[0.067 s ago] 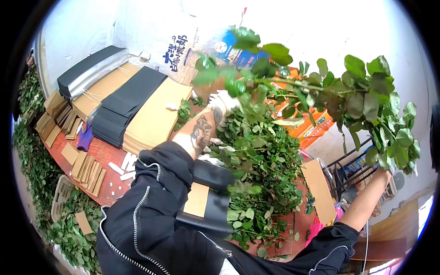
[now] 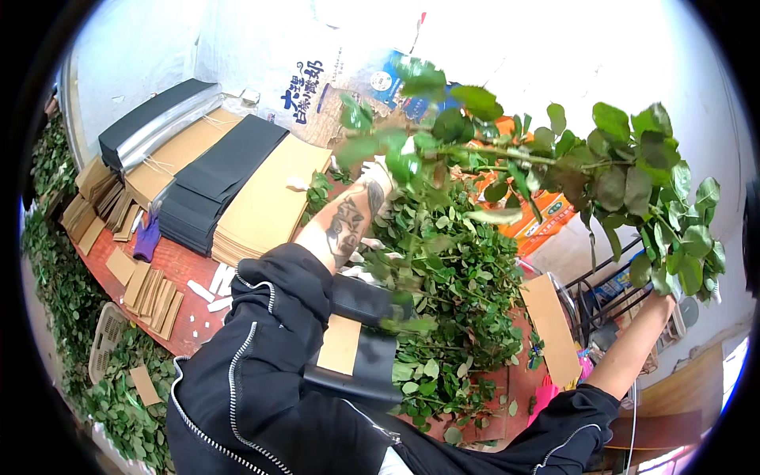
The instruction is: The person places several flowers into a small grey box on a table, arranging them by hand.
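A long bunch of leafy stems point(image 2: 546, 158), with leaves like those of roses, stretches in the air from the middle to the right. My right hand point(image 2: 671, 286), mostly hidden behind leaves, is closed around its right end. My left hand point(image 2: 378, 171), which appears to wear a white glove, is at the bunch's left end. Leaves cover its fingers, so its grip cannot be made out. Below the raised bunch, a thick heap of leafy stems point(image 2: 467, 277) lies on the red table point(image 2: 495, 423).
Brown cardboard sheets point(image 2: 273, 198) and black sheets point(image 2: 226, 178) are stacked at the left, near a purple glove point(image 2: 146, 237) and small cardboard pieces point(image 2: 154, 299). A black padded rest point(image 2: 360, 305) stands before me. An orange bag point(image 2: 542, 222) and a black rack point(image 2: 606, 277) are at the right.
The left part of the raised bunch has dipped slightly. Leaves now hide more of my left hand. My right hand has hardly moved.
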{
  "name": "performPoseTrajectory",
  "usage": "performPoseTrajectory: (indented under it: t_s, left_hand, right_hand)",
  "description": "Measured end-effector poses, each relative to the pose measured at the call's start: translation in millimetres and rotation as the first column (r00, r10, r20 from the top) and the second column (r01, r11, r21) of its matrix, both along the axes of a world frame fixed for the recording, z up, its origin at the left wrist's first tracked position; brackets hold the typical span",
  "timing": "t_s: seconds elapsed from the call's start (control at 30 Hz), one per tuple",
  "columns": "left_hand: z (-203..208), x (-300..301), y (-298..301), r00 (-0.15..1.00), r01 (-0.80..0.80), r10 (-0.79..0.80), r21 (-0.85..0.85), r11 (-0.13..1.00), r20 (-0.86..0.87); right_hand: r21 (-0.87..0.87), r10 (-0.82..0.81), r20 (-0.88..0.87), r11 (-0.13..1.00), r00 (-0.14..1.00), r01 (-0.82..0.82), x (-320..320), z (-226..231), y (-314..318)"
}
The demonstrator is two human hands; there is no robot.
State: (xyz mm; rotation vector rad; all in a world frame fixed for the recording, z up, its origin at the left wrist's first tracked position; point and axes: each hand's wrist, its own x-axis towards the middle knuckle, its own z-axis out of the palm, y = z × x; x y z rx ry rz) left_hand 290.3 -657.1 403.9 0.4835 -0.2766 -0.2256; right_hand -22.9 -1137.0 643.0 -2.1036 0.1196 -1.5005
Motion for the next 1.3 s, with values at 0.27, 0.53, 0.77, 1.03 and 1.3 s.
performPoseTrajectory:
  t_s: [0.27,0.53,0.77,1.03,1.3]
  left_hand:
    - [-36,64,54,0.935,-0.331,0.352,0.237,0.913,-0.049]
    - [-106,120,126,0.472,-0.881,0.453,0.425,0.209,0.756]
    - [-92,17,29,0.89,-0.43,-0.063,0.878,0.21,0.451]
    - [-74,-106,106,0.843,-0.523,0.323,0.52,0.675,0.43]
    - [-117,-247,172,0.8,-0.599,0.337,0.632,0.491,0.496]
  right_hand:
    - [-0.104,-0.124,-0.039,0.987,0.992,0.119,-16,-12,-8]
    - [-0.303,-0.234,-0.071,0.931,0.97,0.202,-42,-32,9]
    - [-0.701,-0.32,-0.252,0.711,0.913,0.055,-78,-49,88]
    - [-0.577,-0.104,-0.772,0.528,0.627,-0.623,-30,-159,211]
    - [-0.074,0.056,-0.993,0.407,0.106,-0.91,35,-298,297]
